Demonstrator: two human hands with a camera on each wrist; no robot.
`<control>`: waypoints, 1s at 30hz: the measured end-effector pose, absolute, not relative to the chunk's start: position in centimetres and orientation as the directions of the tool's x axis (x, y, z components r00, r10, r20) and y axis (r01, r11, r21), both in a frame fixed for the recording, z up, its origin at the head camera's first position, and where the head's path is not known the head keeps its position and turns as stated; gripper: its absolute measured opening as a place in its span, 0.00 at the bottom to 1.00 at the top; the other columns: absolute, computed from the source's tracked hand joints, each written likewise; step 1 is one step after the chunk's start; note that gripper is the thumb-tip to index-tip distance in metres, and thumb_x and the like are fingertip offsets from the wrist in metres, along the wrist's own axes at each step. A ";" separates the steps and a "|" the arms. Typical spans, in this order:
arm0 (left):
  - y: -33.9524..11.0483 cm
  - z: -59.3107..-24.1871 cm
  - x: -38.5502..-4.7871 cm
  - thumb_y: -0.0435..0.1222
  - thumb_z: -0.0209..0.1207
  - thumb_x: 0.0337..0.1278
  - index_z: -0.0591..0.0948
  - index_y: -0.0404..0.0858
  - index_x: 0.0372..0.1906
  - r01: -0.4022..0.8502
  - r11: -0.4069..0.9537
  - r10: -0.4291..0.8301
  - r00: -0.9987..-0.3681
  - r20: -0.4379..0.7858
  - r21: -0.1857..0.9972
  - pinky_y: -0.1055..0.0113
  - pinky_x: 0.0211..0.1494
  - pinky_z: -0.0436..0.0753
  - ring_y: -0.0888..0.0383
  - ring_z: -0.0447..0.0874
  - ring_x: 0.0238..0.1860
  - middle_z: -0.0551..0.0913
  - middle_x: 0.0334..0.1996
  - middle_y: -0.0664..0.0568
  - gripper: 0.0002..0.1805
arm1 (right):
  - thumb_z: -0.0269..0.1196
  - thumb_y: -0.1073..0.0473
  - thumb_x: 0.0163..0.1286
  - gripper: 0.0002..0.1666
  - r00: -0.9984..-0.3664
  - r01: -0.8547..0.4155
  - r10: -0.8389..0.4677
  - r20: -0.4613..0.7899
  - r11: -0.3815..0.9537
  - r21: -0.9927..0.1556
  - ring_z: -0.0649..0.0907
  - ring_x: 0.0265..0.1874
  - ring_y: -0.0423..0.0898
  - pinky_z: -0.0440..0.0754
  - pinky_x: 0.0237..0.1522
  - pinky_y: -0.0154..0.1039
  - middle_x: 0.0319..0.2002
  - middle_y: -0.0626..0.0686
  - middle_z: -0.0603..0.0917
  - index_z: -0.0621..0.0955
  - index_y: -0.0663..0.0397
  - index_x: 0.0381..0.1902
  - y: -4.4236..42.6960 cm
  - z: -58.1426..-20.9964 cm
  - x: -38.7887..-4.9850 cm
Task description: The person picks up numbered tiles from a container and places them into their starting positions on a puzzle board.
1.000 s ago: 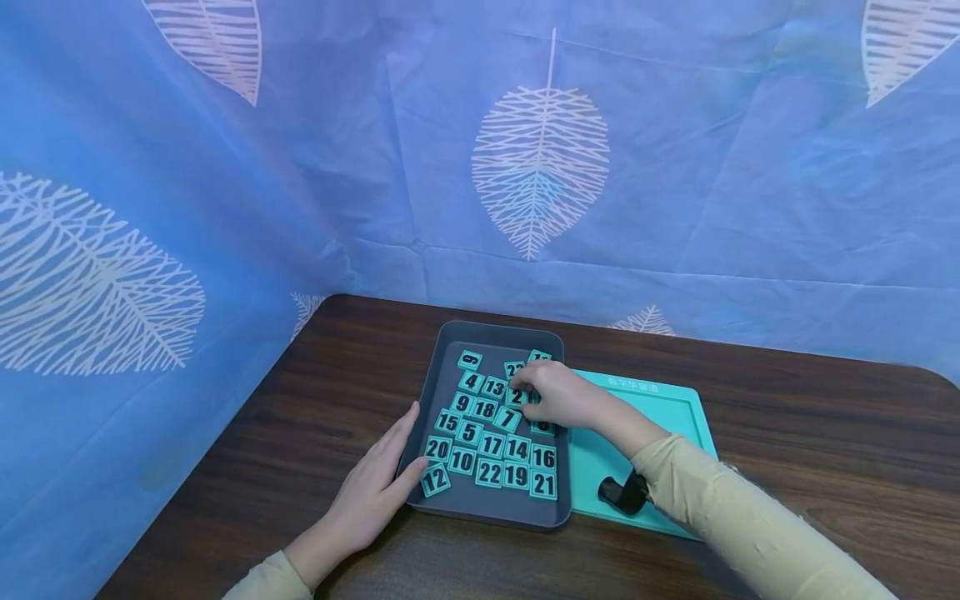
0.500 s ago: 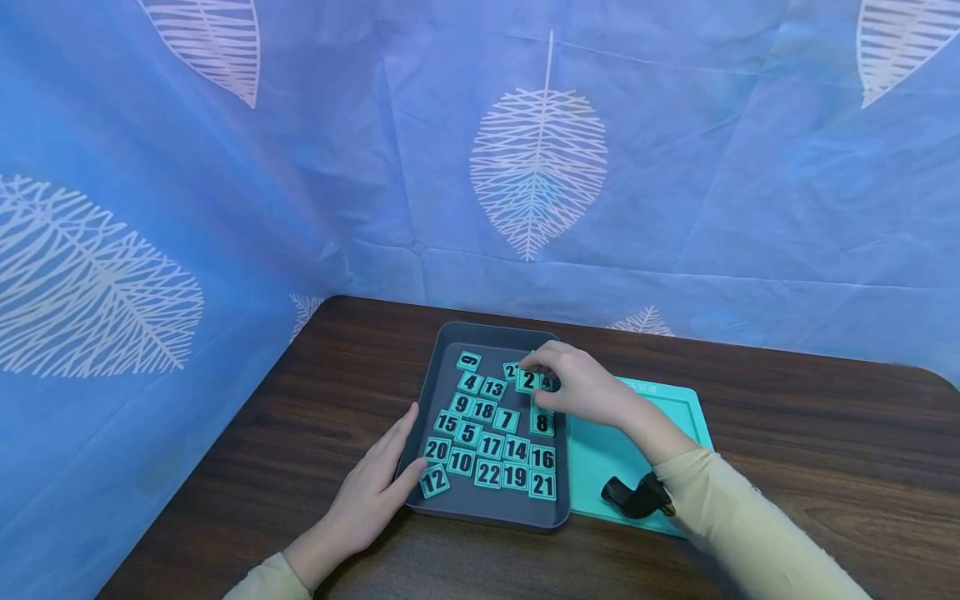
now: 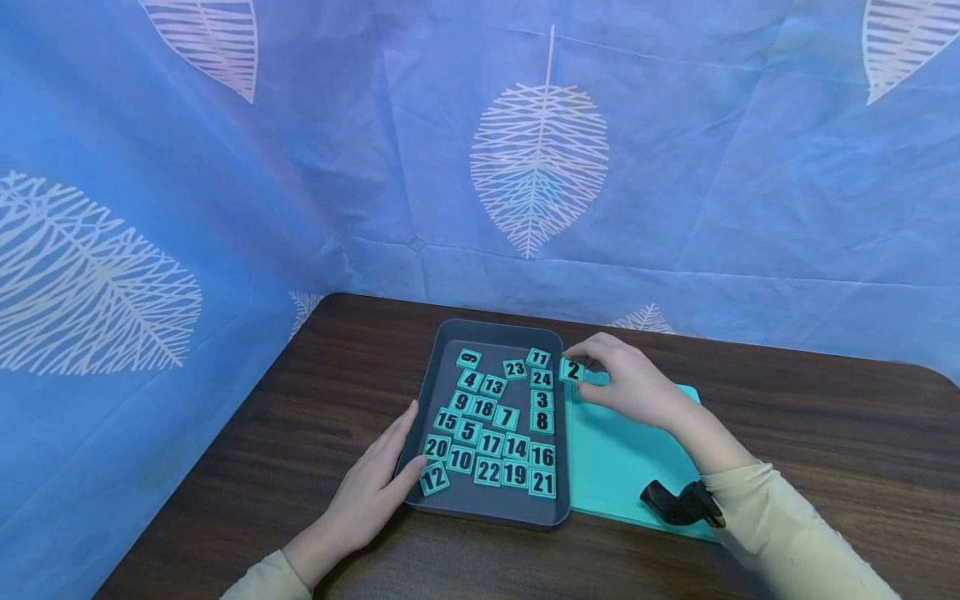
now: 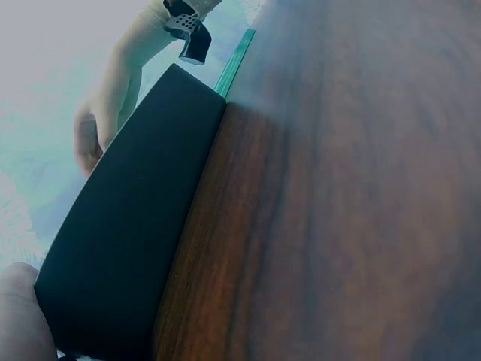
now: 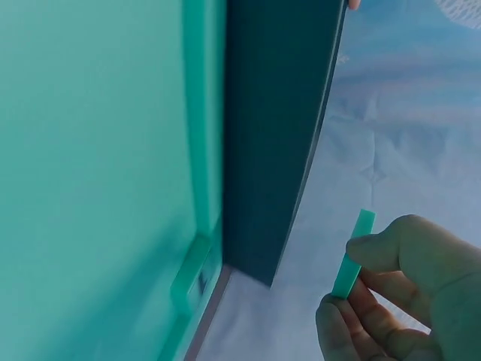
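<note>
My right hand (image 3: 632,382) pinches a turquoise number tile (image 3: 572,370) marked 2 between thumb and fingers. It is raised over the far left part of the turquoise board (image 3: 611,467), just off the tray's right rim. Edge-on, the same tile (image 5: 347,278) shows in the right wrist view. Several more number tiles lie face up in the dark grey tray (image 3: 495,507). My left hand (image 3: 367,492) rests along the tray's left side with straight fingers, the thumb over the rim near tile 12 (image 3: 434,478).
Another tile (image 5: 192,277) sits in a corner of the board in the right wrist view; its number is hard to read. The board lies against the tray's right side on the dark wooden table (image 3: 810,433). A blue leaf-patterned cloth (image 3: 675,183) hangs behind.
My right hand has lifted tile 2 from the tray and carried it right, over the rim to above the board. Tiles 11, 24 and 3 are now uncovered. The left hand stays put.
</note>
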State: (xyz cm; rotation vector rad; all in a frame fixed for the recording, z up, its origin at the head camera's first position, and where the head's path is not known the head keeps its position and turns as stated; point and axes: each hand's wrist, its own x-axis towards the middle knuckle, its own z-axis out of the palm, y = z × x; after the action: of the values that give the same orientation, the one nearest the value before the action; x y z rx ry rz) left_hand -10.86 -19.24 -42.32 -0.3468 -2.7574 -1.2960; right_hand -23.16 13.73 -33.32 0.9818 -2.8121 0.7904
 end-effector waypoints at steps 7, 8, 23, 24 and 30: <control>-19.2 -42.3 -10.9 0.49 0.46 0.72 0.49 0.51 0.76 0.233 0.620 0.165 -0.972 0.166 0.749 0.43 0.68 0.55 0.55 0.48 0.73 0.50 0.75 0.57 0.34 | 0.65 0.67 0.60 0.22 -0.803 -0.586 -0.560 0.204 0.682 -0.437 0.77 0.41 0.51 0.78 0.42 0.48 0.49 0.57 0.78 0.79 0.62 0.54 15.6 -34.1 -23.7; -19.2 -42.3 -10.9 0.49 0.46 0.72 0.49 0.51 0.76 0.232 0.620 0.165 -0.972 0.165 0.749 0.43 0.68 0.55 0.55 0.48 0.73 0.50 0.75 0.57 0.34 | 0.65 0.67 0.60 0.22 -0.805 -0.584 -0.558 0.202 0.686 -0.435 0.77 0.41 0.51 0.77 0.42 0.47 0.48 0.57 0.78 0.79 0.62 0.54 15.9 -34.3 -23.8; -19.3 -42.6 -11.0 0.48 0.48 0.72 0.49 0.48 0.77 0.291 0.627 0.184 -0.957 0.225 0.723 0.45 0.69 0.56 0.55 0.47 0.73 0.49 0.75 0.55 0.35 | 0.64 0.68 0.59 0.20 -0.826 -0.542 -0.551 0.118 0.722 -0.430 0.76 0.38 0.51 0.76 0.39 0.47 0.44 0.57 0.78 0.80 0.65 0.50 18.7 -36.3 -24.8; -19.3 -42.6 -10.9 0.48 0.48 0.71 0.49 0.48 0.77 0.295 0.629 0.185 -0.956 0.230 0.719 0.45 0.69 0.56 0.56 0.47 0.73 0.49 0.75 0.55 0.35 | 0.64 0.69 0.59 0.20 -0.826 -0.542 -0.552 0.113 0.722 -0.430 0.76 0.39 0.51 0.76 0.39 0.47 0.44 0.58 0.79 0.80 0.66 0.50 18.7 -36.4 -24.8; -19.3 -42.4 -10.8 0.50 0.52 0.68 0.47 0.49 0.77 0.333 0.632 0.220 -0.943 0.251 0.700 0.42 0.68 0.55 0.55 0.44 0.74 0.45 0.76 0.57 0.40 | 0.64 0.69 0.58 0.19 -0.822 -0.548 -0.559 0.107 0.726 -0.416 0.77 0.39 0.52 0.77 0.39 0.47 0.45 0.59 0.78 0.80 0.66 0.49 18.6 -36.6 -24.8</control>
State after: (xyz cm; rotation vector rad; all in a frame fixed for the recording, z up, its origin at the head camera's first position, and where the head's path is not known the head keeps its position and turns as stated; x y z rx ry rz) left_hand -10.80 -19.32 -42.44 -0.4617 -2.7082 -1.2044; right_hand -24.82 18.64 -36.63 0.9440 -2.9421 0.6956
